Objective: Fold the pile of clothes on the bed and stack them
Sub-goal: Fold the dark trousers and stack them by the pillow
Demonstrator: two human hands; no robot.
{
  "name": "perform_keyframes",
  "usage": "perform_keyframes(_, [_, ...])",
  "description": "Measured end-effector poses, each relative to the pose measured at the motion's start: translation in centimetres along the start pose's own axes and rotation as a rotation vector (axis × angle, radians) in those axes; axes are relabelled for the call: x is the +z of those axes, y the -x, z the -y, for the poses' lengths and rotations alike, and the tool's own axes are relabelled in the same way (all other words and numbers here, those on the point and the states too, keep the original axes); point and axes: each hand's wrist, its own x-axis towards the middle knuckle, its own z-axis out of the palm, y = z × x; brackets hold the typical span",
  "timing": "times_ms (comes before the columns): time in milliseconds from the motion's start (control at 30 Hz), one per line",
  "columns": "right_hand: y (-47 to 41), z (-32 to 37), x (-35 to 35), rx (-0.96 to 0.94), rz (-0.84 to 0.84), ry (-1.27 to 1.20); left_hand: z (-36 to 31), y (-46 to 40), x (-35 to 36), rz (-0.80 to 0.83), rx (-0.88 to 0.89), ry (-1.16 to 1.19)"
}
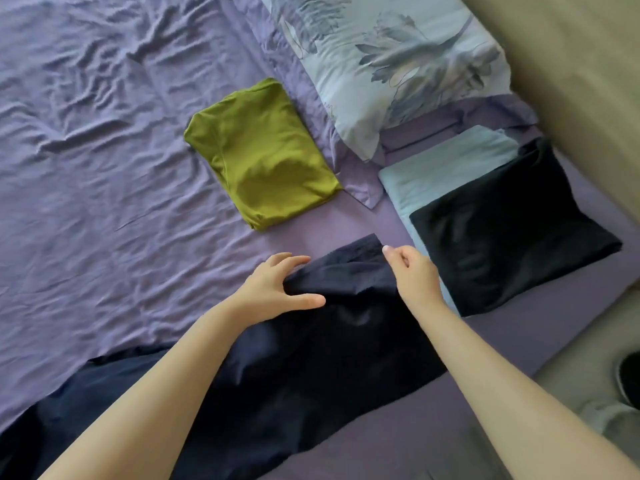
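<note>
Spread across the lower middle of the frame, on the purple bedsheet [86, 168]: a long navy garment [311, 358], its far end reaching up toward centre, its near end running off the lower left. At that far end, the left hand [277, 289], fingers splayed and nearly straight, thumb out, pressing on the cloth's left edge without closing round it. Just right of it, the right hand [412, 271], fingers curled, apparently pinching the cloth's right edge, though the grip itself is hidden behind the knuckles. Above centre, a folded olive-green top [256, 154], alone and flat. At right, a folded black garment [512, 230] stacked on a folded pale blue one [446, 164]. At upper right, a floral pillow [391, 57], overlapping the sheet beside the green top.
</note>
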Motion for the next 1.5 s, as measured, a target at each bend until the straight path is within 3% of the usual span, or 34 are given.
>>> perform_keyframes(100, [-0.9,0.0,-0.8,0.075,0.022,-0.033,0.3,-0.8,-0.6,-0.026,-0.056,-0.159])
perform_keyframes(233, [-0.4,0.4,0.3,-0.314,0.297,0.367,2.3,-0.1,-0.7,0.017,-0.111,-0.205])
perform_keyframes(500, [-1.7,5.0,6.2,-0.729,0.467,0.964,7.6,4.2,-1.7,-0.162,-0.273,-0.3])
perform_keyframes(567, [-0.7,6.8,8.2,-0.802,0.596,0.977,9.5,5.8,-2.3,-0.163,-0.331,-0.34])
perform_keyframes(700, [2.7,9.4,12.9,-0.749,0.739,0.919,13.4,9.5,-3.5,-0.174,-0.417,-0.388])
perform_keyframes(900, [6.2,11.5,17.9,-0.822,0.73,0.982,17.9,14.2,-5.4,-0.212,-0.545,-0.589])
perform_keyframes(1000, [6.3,12.2,17.5,-0.88,0.58,0.854,20.0,16.5,-7.0,-0.234,-0.604,-0.615])
perform_keyframes(1033, [6.5,12.3,17.2,-0.936,0.5,0.801,20.7,17.2,-7.5,-0.31,-0.601,-0.537])
perform_keyframes(1100, [7.2,11.9,16.6,-0.967,0.393,0.712,21.6,18.3,-8.1,-0.61,-0.539,-0.282])
perform_keyframes(1133, [7.7,12.0,16.6,-0.93,0.379,0.668,21.8,18.7,-8.4,-0.767,-0.468,-0.178])
perform_keyframes(1200, [8.7,12.7,17.4,-0.83,0.408,0.598,22.4,19.1,-8.6,-0.887,-0.377,-0.031])
perform_keyframes(1300, [10.2,14.9,20.6,-0.825,0.537,0.586,24.1,19.6,-8.8,-0.825,-0.452,0.295])
perform_keyframes(1367, [11.5,16.8,23.5,-0.822,0.629,0.641,25.6,20.4,-8.6,-0.686,-0.583,0.399])
perform_keyframes(1500, [13.5,19.2,28.6,-0.8,0.729,0.84,27.9,22.6,-7.3,-0.481,-0.683,0.003])
